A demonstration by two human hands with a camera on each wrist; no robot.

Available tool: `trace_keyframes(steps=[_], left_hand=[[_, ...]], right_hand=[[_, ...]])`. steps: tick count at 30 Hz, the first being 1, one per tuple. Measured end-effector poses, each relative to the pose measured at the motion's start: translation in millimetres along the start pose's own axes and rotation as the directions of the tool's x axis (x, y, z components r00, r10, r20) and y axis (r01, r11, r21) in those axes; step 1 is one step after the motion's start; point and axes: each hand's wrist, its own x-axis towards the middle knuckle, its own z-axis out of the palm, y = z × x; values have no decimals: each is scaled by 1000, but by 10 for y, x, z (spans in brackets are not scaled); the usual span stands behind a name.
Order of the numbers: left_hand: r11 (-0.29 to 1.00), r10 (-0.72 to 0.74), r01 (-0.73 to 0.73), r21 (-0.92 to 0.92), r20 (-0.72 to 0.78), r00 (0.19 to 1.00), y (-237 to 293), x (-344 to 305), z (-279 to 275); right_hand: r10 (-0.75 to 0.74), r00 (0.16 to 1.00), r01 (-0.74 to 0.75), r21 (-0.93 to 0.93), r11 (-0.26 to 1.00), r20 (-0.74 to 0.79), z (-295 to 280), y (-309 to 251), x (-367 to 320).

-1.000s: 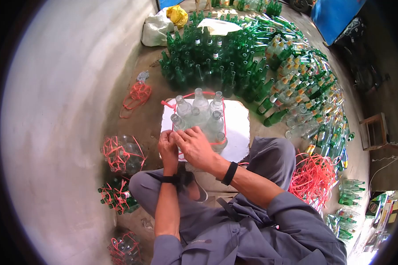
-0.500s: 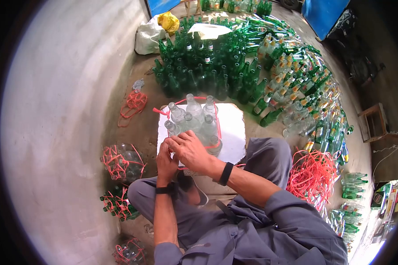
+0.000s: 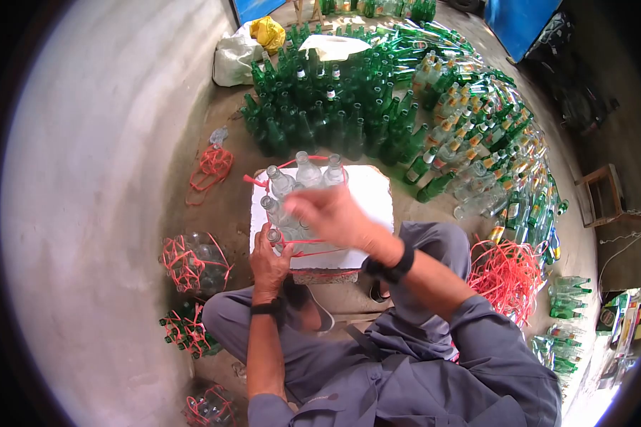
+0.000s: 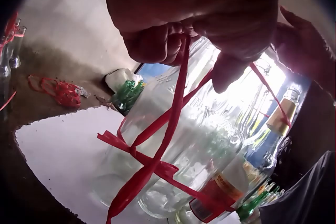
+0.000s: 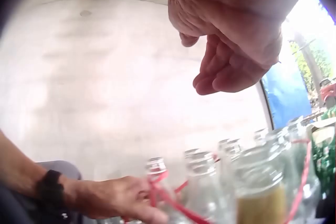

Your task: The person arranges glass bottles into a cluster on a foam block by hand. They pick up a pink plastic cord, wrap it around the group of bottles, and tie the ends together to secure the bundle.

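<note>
Clear glass bottles (image 3: 308, 171) stand in a tight cluster on a white board (image 3: 372, 206). Red plastic strap (image 4: 177, 98) runs around the group and crosses in front of the glass in the left wrist view. My left hand (image 3: 269, 265) is at the near left bottle, its fingers pinching the strap close to the bottle's neck (image 5: 156, 165). Blurred by motion, my right hand (image 3: 338, 219) is above the bottles and hides some of them. The right wrist view shows this hand's fingers (image 5: 226, 71) loosely bent, with nothing in them.
Many green bottles (image 3: 299, 121) crowd the floor beyond the board, with labelled clear ones to the right. A heap of red strap (image 3: 504, 281) lies by my right knee. Strapped bottle bundles (image 3: 196, 262) sit at the left, near the wall (image 3: 100, 213). Loose strap (image 3: 212, 167) lies farther up.
My right hand has left the left hand and moved right and up over the bottles. The left hand stays at the near left bottle, and strap now stretches rightward from there.
</note>
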Motion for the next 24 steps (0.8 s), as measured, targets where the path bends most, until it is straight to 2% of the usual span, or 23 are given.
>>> trace_keyframes(steps=[1,2,3,4,5,7,8,10,11,13,14,18,21,24], left_hand=[[997,-78,78,0,51,996,45,10,-17],[996,-92,92,3,67,993,34,18,-12],[995,-96,96,4,68,993,29,24,-6],[998,-65,64,18,56,996,26,22,0],[999,-33,31,33,46,998,21,24,3],[1000,-19,18,24,37,999,9,32,20],[1000,-2,2,10,28,1000,22,23,22],[1000,-2,2,4,43,999,32,43,11],[1000,7,-6,-10,51,999,48,73,-1],[1000,19,-19,-5,72,997,59,142,-24],[999,42,-42,-4,83,996,54,182,-19],[998,62,-61,-26,75,995,41,207,13],[998,70,-70,-8,68,995,38,187,41],[1000,15,-15,7,83,996,29,162,35]], right_hand=[[33,993,-13,178,984,-110,-101,141,98],[-11,980,71,298,952,-196,-265,155,216],[-15,951,112,299,948,-308,-374,290,345],[34,954,30,207,978,-299,-545,247,412],[54,953,-8,155,988,-298,-619,455,529],[-27,971,13,-59,998,-238,-672,796,694],[-17,973,5,-50,999,-232,-626,877,713],[93,991,-82,116,990,-91,-520,1033,757],[100,991,-89,123,988,-88,-488,1110,774],[137,991,-135,-119,984,7,-423,1271,770],[149,988,-152,-172,973,-33,-403,1280,770],[188,982,-185,-179,966,3,-491,1223,724],[151,988,-149,-111,983,14,-494,1326,736],[144,989,-146,-111,983,-28,-460,1331,708]])
